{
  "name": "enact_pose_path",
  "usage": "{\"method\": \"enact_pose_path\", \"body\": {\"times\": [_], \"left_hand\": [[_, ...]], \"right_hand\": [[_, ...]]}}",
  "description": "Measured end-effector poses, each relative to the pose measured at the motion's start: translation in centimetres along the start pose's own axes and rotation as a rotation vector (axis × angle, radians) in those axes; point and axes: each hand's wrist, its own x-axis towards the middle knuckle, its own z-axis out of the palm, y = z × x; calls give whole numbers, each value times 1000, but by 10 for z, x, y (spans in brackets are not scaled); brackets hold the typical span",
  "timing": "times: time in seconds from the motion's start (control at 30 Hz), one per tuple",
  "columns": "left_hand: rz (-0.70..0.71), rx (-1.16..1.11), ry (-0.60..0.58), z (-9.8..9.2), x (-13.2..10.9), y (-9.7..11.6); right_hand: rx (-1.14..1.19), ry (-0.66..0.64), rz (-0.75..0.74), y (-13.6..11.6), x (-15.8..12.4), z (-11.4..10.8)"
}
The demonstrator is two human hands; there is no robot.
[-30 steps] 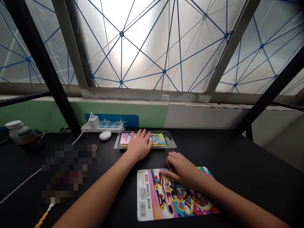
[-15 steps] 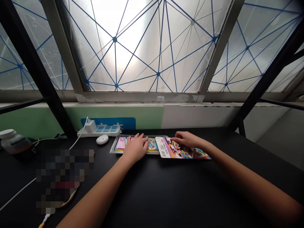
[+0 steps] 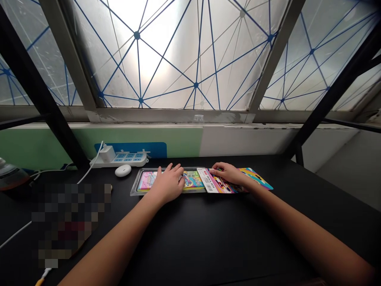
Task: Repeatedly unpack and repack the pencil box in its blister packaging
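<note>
My left hand [image 3: 168, 184] lies with fingers spread on a colourful pencil box [image 3: 194, 179], which sits in a clear plastic tray [image 3: 134, 188]. A printed cardboard sheet [image 3: 210, 183] marked "PENCIL BOX", with a white barcode end, overlaps the tray's right end. Over that sheet my right hand [image 3: 228, 173] has its fingers bent together, gripping it near its upper edge. The palm and forearm cover part of the sheet, and the left hand hides the middle of the box.
A white power strip [image 3: 131, 159] with a plugged-in charger [image 3: 107, 153] stands along the wall. In front of it lies a small white rounded case [image 3: 123, 171]. A blurred-out item [image 3: 71, 222] and a jar [image 3: 12, 176] are at left on the black table [image 3: 190, 238].
The view has shifted slightly. The sheet has turned a little, its right end now swung farther back. My right fingers have closed more on it, while my left hand stays on the box.
</note>
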Motion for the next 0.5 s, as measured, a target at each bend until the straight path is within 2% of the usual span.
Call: {"method": "enact_pose_path", "body": {"times": [0.2, 0.5], "left_hand": [[5, -17, -34, -3, -1, 0], [27, -21, -67, -5, 2, -8]], "right_hand": [[14, 14, 12, 16, -2, -9], [-25, 130, -2, 10, -10, -17]]}}
